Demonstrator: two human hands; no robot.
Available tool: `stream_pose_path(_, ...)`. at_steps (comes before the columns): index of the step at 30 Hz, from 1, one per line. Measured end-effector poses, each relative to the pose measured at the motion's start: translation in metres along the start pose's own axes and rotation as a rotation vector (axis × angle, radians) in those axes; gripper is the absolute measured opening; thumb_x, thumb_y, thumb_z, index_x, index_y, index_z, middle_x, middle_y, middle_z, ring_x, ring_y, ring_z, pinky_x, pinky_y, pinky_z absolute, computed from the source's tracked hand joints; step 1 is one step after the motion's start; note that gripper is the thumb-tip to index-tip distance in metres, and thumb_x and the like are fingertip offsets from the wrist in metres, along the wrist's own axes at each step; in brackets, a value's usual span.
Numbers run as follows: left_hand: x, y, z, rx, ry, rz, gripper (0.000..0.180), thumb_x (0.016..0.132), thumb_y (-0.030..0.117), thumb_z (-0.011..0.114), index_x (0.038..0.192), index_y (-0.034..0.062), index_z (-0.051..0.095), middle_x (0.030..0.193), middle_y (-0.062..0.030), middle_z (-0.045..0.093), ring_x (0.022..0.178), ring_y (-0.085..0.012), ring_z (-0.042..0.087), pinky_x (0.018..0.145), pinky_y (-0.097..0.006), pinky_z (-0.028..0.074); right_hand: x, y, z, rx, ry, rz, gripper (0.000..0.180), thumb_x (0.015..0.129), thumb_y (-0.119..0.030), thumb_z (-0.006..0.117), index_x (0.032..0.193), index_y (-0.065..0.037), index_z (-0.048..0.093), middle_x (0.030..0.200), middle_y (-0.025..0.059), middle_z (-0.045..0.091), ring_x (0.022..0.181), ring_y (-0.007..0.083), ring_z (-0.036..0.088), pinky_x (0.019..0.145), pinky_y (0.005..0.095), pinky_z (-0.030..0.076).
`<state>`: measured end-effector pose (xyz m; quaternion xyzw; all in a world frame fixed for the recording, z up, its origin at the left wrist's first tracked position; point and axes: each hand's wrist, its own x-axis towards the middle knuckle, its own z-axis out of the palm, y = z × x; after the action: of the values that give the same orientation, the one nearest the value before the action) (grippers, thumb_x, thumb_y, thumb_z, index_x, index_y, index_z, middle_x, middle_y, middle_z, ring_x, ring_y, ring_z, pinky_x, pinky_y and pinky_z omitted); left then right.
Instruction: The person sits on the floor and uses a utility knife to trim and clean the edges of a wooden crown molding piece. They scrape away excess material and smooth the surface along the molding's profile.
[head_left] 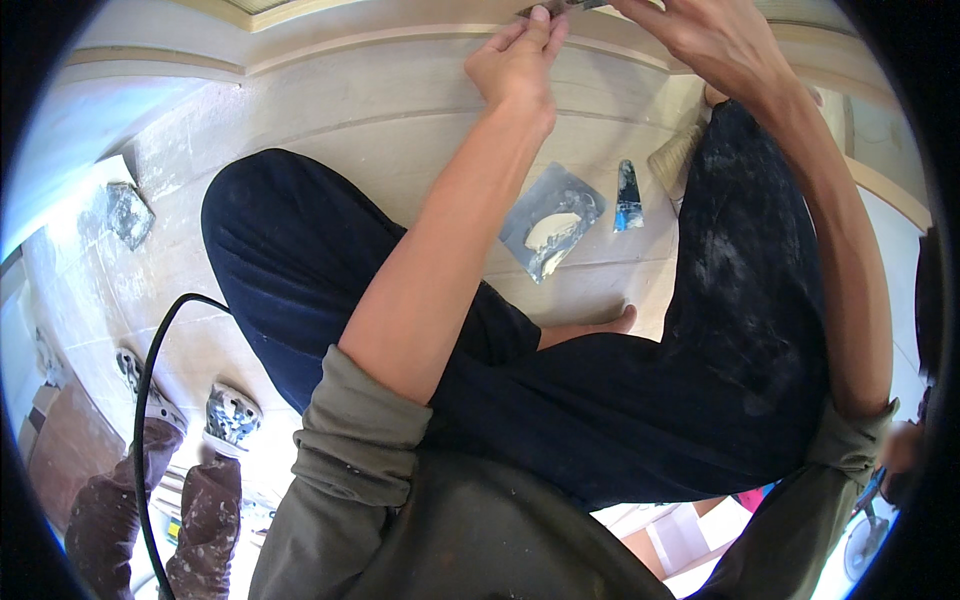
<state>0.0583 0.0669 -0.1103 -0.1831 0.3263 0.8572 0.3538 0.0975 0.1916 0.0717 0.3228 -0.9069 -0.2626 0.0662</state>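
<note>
At the top edge, my left hand (515, 70) is closed, with thumb and fingertips pinching a thin dark metal blade (548, 8). Just right of it, my right hand (705, 35) reaches to the same spot with its fingers bent; the frame cuts off their tips and whatever they grip. Below my hands, a grey square board (585, 195) smeared with cream-coloured putty (553, 231) lies on the pale floor. Beside that board is a small putty knife (628, 190), dark and smeared, with blue at its near end.
A pale wooden frame edge (350, 38) runs along the top. At left lies a putty-smeared grey piece (129, 215). A black cable (147, 400) curves past my left knee. Another person's splattered clogs (232, 415) stand at lower left. A tan roll-like thing (675, 160) touches my right leg.
</note>
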Motion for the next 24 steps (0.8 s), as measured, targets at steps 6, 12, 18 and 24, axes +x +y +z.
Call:
stream_pose_path(6,-0.001,-0.003,0.004,-0.020,0.024,-0.013,0.025,0.096,-0.001,0.065,0.114,-0.0165,0.056,0.116,-0.0191,0.062,0.104,-0.0263,0.067,0.096,-0.031,0.059,-0.012,-0.001,0.021,0.028,0.099,0.049,0.013,0.081,-0.014,0.069,0.091,-0.005,0.070,0.100,0.0048,0.058,0.090,0.0192,0.055,0.074,0.0342,0.045)
stream_pose_path(12,-0.009,0.016,0.004,0.006,0.075,0.001,0.028,0.097,0.000,0.064,0.115,-0.0185,0.055,0.117,-0.0204,0.062,0.105,-0.0265,0.066,0.097,-0.030,0.059,0.007,-0.001,0.009,0.017,0.064,0.010,0.013,0.080,-0.013,0.069,0.090,-0.004,0.071,0.099,0.0043,0.059,0.090,0.0186,0.056,0.073,0.0337,0.045)
stream_pose_path(18,-0.007,0.014,0.001,0.030,0.021,-0.009,0.030,0.097,0.001,0.064,0.117,-0.0194,0.054,0.117,-0.0205,0.061,0.106,-0.0270,0.066,0.098,-0.030,0.058,0.001,-0.003,0.025,0.036,0.139,0.066,0.015,0.079,-0.013,0.070,0.092,-0.005,0.071,0.098,0.0039,0.060,0.090,0.0182,0.057,0.073,0.0334,0.045)
stream_pose_path(24,0.000,0.002,-0.001,0.002,0.011,-0.004,0.028,0.096,0.001,0.065,0.114,-0.0178,0.055,0.114,-0.0188,0.062,0.105,-0.0274,0.067,0.097,-0.031,0.059,-0.003,-0.003,0.004,0.025,0.012,0.042,0.015,0.080,-0.014,0.069,0.093,-0.005,0.071,0.100,0.0044,0.059,0.090,0.0185,0.056,0.073,0.0336,0.044)
